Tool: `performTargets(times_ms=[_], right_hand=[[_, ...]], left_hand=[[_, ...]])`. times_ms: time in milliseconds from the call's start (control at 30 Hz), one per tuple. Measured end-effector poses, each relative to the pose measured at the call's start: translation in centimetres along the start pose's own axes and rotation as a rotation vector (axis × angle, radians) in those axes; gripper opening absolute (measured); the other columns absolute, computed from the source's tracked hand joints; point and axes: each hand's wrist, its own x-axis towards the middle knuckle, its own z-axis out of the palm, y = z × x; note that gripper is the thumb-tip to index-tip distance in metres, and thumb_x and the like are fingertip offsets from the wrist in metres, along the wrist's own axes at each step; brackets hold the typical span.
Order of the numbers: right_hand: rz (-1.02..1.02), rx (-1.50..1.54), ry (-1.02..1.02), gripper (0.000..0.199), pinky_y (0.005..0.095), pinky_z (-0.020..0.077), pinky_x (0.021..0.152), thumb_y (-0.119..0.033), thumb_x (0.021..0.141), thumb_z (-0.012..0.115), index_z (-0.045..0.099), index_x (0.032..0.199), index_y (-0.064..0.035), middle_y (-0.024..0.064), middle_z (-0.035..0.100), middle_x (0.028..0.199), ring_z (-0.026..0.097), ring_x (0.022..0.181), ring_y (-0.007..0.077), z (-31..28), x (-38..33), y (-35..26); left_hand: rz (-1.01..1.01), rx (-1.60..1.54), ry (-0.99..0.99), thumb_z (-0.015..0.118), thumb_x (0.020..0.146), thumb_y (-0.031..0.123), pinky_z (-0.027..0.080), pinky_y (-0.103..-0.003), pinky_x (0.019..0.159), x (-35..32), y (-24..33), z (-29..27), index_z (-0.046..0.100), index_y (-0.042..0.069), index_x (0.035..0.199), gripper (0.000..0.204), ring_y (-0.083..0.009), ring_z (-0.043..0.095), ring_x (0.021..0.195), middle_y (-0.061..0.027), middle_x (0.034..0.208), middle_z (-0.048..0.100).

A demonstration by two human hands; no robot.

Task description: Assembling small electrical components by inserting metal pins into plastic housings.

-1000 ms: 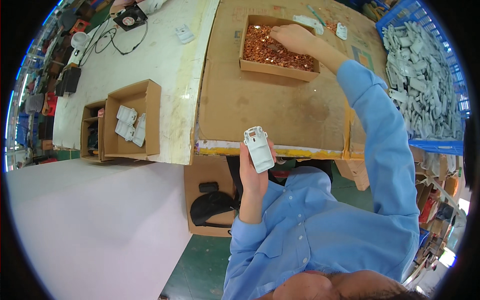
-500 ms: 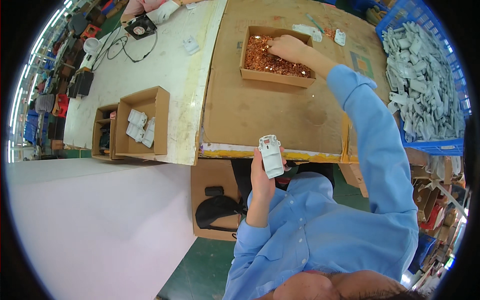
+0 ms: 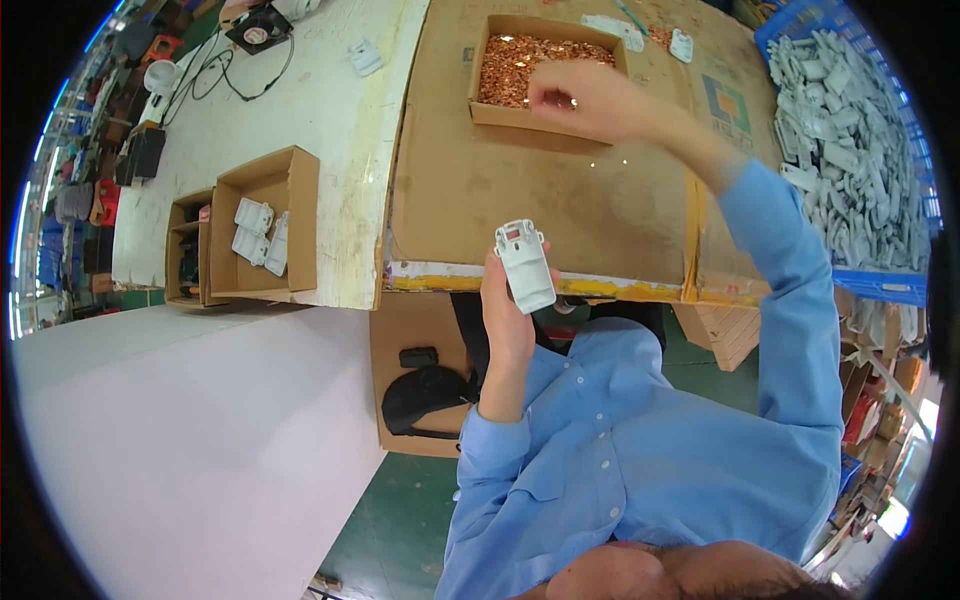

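My left hand (image 3: 508,312) is closed round a white plastic housing (image 3: 529,277), held upright just off the table's front edge. The housing has small lugs and a reddish slot near its top end. Over the front wall of a shallow cardboard box (image 3: 540,119) hovers my right hand (image 3: 590,103), slightly blurred, its fingers bent together. Whatever they pinch is too small to make out. Many small copper-coloured metal pieces (image 3: 510,65) fill that box.
A blue crate (image 3: 885,285) heaped with white plastic housings (image 3: 850,150) stands at the right. On the left lie a cardboard box (image 3: 305,215) with several housings, a small fan (image 3: 258,30) with a cable, and a single housing (image 3: 365,57). Another housing (image 3: 681,45) lies beyond the copper pieces.
My right hand has come out of the copper pieces and back toward me, over the box's front wall. My left hand still holds the housing. The whole view has shifted slightly.
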Motion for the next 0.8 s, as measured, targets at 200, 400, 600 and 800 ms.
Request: performTargets(times_ms=[200,400,600,800], right_hand=[[-0.008,0.221,0.051,0.007,0.0348,0.0448,0.056,-0.010,0.081,0.067,0.062,0.083,-0.0050,0.0074,0.057,0.074,0.057,0.064,0.0242,2.3,-8.5,-10.1],[-0.036,0.045,0.273,0.008,0.0354,0.0447,0.058,-0.009,0.079,0.069,0.062,0.082,-0.0056,0.0064,0.056,0.075,0.057,0.067,0.0267,2.5,-11.5,-11.8],[0.273,0.361,0.314,0.020,0.0314,0.0441,0.059,-0.008,0.077,0.072,0.058,0.090,-0.0046,0.0065,0.054,0.076,0.054,0.067,0.0194,1.3,-12.7,-12.9],[0.278,0.370,0.135,0.025,0.0330,0.0447,0.060,-0.009,0.075,0.073,0.054,0.090,-0.0038,0.0078,0.056,0.080,0.054,0.069,0.0196,0.2,-13.5,-12.5]], left_hand=[[0.095,0.142,-0.073,0.026,0.104,0.035,0.050,-0.029,0.079,-1.2,-0.3,2.9,0.046,0.003,0.131,0.046,-0.0167,0.062,0.094,-0.0106,0.115,0.061],[0.276,0.261,-0.125,0.030,0.104,0.031,0.041,-0.027,0.092,-2.8,-1.1,5.0,0.045,-0.001,0.134,0.046,-0.0149,0.051,0.109,-0.0087,0.121,0.055],[0.341,0.452,-0.120,0.039,0.101,0.023,0.047,-0.027,0.080,-3.9,-1.6,5.1,0.051,-0.002,0.127,0.038,-0.0151,0.059,0.092,-0.0092,0.106,0.062],[0.412,0.630,-0.172,0.036,0.101,0.026,0.051,-0.026,0.068,-4.6,-1.7,5.3,0.057,-0.004,0.117,0.040,-0.0138,0.063,0.077,-0.0095,0.091,0.065]])
